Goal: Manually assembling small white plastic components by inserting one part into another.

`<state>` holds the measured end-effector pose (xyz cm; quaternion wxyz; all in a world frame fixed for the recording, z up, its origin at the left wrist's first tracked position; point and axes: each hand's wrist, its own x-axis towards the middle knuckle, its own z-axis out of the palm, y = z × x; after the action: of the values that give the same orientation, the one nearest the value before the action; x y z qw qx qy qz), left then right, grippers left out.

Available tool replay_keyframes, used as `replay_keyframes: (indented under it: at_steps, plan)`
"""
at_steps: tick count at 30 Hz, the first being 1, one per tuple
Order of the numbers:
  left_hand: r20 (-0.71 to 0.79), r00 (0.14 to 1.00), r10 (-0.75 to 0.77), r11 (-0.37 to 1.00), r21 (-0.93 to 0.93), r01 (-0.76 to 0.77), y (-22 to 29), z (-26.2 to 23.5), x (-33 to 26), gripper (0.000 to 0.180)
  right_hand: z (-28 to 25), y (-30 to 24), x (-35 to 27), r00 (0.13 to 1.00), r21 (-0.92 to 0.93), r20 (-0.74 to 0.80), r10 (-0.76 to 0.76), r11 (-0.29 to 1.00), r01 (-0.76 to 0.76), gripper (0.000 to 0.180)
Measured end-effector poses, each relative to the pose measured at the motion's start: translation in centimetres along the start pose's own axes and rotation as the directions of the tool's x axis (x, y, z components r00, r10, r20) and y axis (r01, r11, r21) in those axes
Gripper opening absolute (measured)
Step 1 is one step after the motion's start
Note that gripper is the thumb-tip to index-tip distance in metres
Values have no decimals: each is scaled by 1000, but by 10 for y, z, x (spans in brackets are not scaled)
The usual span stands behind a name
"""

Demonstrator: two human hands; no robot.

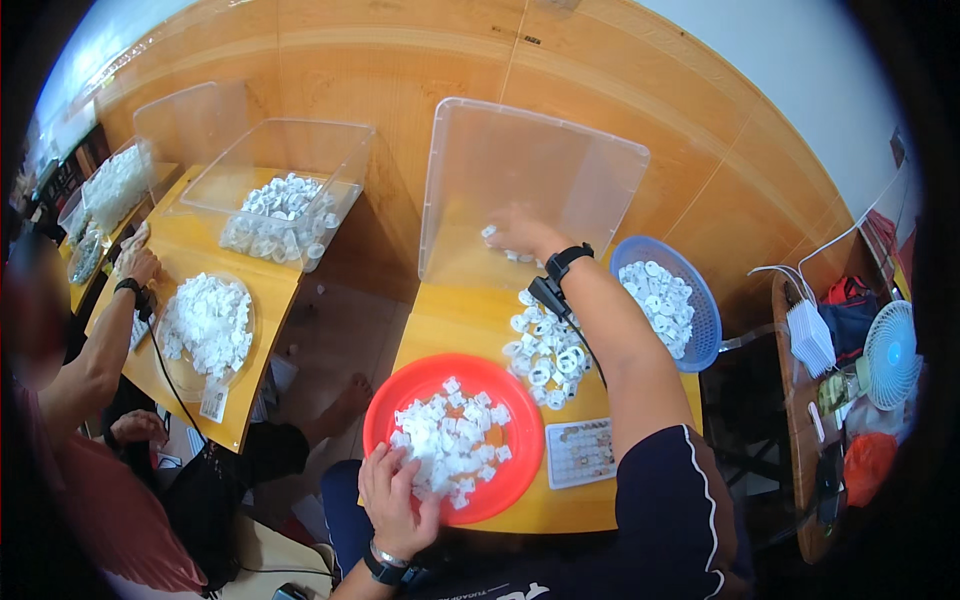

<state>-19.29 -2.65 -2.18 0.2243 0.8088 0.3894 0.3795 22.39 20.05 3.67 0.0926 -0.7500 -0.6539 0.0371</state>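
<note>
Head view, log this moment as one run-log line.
left hand: on white plastic pieces in red tray | right hand: inside clear bin, grip unclear

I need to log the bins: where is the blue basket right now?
In the head view the blue basket sits at the right edge of the yellow table, just right of the person's outstretched right forearm, holding white parts, behind the loose pile of white rings.

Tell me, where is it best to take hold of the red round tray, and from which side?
Probably the bare near-right rim of the red round tray, from the person's own side. The left hand covers the near-left rim, and white plastic pieces fill the middle.
</note>
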Motion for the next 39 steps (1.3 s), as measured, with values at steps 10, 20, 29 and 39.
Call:
replay_keyframes:
  at_steps: [10, 20, 29, 39]
  plan:
    - [-6, 1000, 7, 1000, -4, -7, -2, 1, 3, 44, 22, 16, -5, 999, -34, 42, 35, 999, -33, 31]
    - [-74, 995, 69, 997, -40, -73, -3, 0, -2, 38, 8, 1, -104, 998, -100, 62, 4, 995, 2, 32]
    - [-70, 993, 95, 993, -65, -99, -9, 3, -2, 40, -16, -29, -170, 983, -141, -133, -126, 984, 107, 27]
    - [-110, 994, 3, 967, -252, -31, -5, -3, -5, 41, -14, -26, -213, 968, 200, -231, 99, 978, -53, 24]
